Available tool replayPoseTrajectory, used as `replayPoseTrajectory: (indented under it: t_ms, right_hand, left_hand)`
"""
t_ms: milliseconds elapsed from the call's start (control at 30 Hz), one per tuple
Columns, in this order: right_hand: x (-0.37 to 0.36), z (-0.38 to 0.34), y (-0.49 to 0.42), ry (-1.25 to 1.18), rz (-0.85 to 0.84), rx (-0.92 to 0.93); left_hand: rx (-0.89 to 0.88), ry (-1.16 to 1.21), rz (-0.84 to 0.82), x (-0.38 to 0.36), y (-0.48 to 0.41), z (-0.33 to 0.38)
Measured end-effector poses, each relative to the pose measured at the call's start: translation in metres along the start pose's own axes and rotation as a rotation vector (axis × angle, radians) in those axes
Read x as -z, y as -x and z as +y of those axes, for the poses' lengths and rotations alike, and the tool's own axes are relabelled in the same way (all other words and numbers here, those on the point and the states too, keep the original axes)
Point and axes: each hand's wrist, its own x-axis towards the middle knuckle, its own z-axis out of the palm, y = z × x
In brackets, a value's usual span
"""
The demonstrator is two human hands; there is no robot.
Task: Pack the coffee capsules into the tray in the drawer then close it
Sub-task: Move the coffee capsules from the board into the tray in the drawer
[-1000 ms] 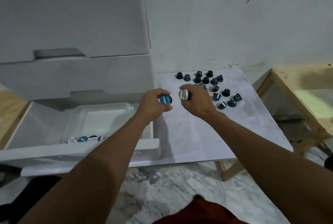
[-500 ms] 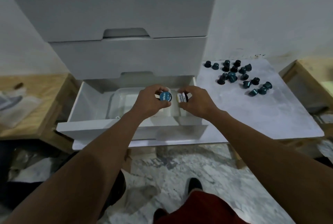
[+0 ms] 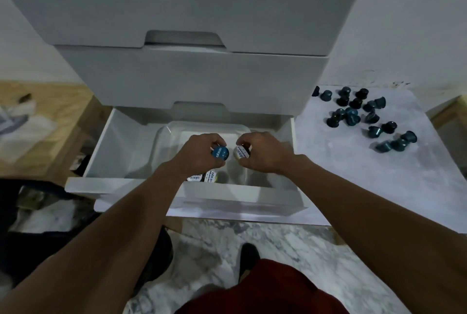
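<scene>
Both hands (image 3: pixel 199 154) (image 3: pixel 262 153) hold capsules (image 3: pixel 220 153) above the tray (image 3: pixel 161 137)

Person, head-camera view. Both forearms bare from elbow to wrist; no sleeves visible, no watch, rings or bands on the left hand (image 3: pixel 202 156) or right hand (image 3: pixel 262 153). Fingers (image 3: pixel 214 140) bare, ungloved. Dark red fabric garment (image 3: pixel 255 291) at lower frame edge, soft folds, no print visible. One dark shoe toe (image 3: pixel 249 254), rounded, just above it.

You see a marble floor (image 3: pixel 265 243) below you, a wooden shelf (image 3: pixel 50 121) at left, red cloth (image 3: pixel 265 288) nearest you
</scene>
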Motion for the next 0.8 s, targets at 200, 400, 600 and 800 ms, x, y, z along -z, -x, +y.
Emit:
replayPoseTrajectory:
  t_ms: [200, 400, 600, 800]
  right_hand:
    - [-0.009, 0.004, -0.011, 0.21, -0.163, 0.057]
    - [-0.019, 0.005, -0.011, 0.302, -0.193, 0.021]
    - [-0.02, 0.002, -0.014, 0.335, -0.2, -0.014]
    - [-0.018, -0.001, -0.015, 0.276, -0.189, -0.029]
  left_hand:
    - [0.043, -0.059, -0.099, -0.007, -0.008, -0.013]
    - [0.017, -0.173, -0.247, -0.017, -0.02, -0.019]
    - [-0.04, -0.248, -0.327, -0.018, -0.026, -0.02]
    - [-0.051, -0.216, -0.335, -0.015, -0.032, -0.025]
